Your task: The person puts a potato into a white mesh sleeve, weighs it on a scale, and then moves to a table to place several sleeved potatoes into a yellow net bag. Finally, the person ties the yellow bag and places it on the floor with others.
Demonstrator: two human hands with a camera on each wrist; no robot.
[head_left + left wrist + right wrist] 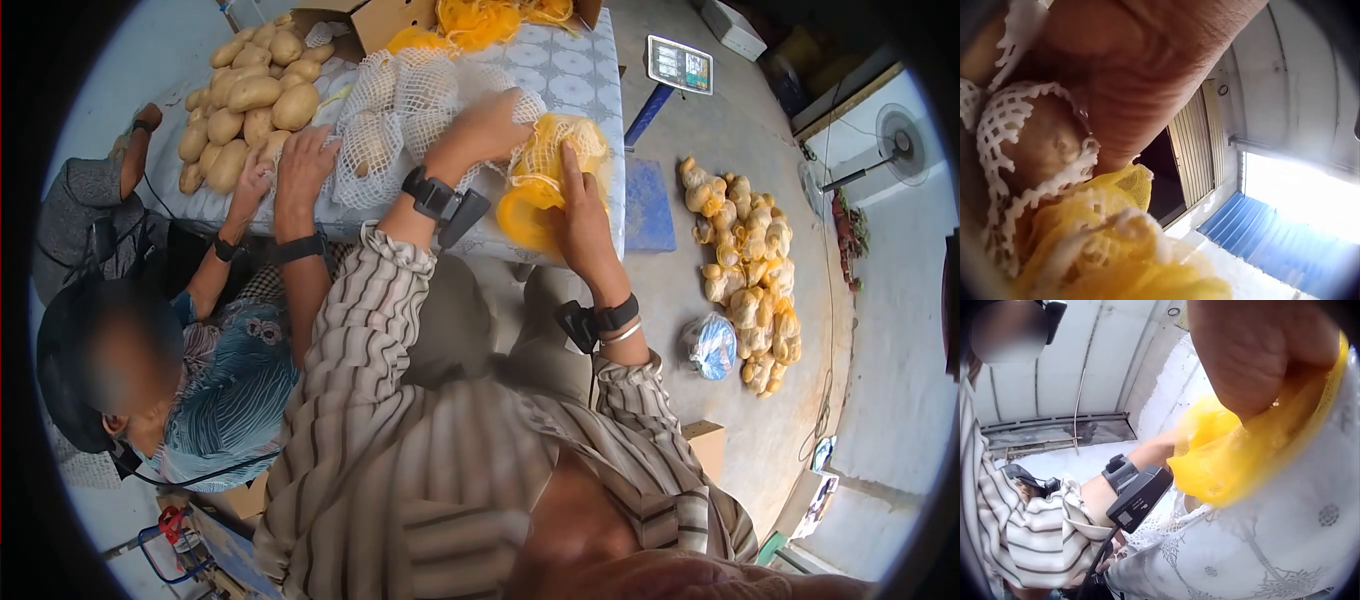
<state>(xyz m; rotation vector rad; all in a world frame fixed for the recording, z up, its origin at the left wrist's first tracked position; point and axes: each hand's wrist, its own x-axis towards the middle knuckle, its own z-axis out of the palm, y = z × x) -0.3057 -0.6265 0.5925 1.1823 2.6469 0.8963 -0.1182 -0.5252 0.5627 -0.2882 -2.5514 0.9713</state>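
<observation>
In the head view my right hand (582,215) holds a yellow mesh bag (530,215) at the table's right edge, index finger lying along it. White foam netting shows inside the bag's upper part. My left hand (490,125), blurred, reaches to the bag's left side; its fingertips are hard to make out. Foam-netted potatoes (372,140) lie left of it. The left wrist view shows a netted potato (1044,147) close beside my left hand (1129,69), above yellow mesh (1122,262). In the right wrist view yellow mesh (1222,469) hangs below my right hand (1254,356).
Bare potatoes (255,95) are heaped at the table's left, where another person's hands (300,175) touch them. Behind are a cardboard box (385,20) and more yellow nets (480,22). A scale (680,66) stands right of the table; filled bags (750,270) lie on the floor.
</observation>
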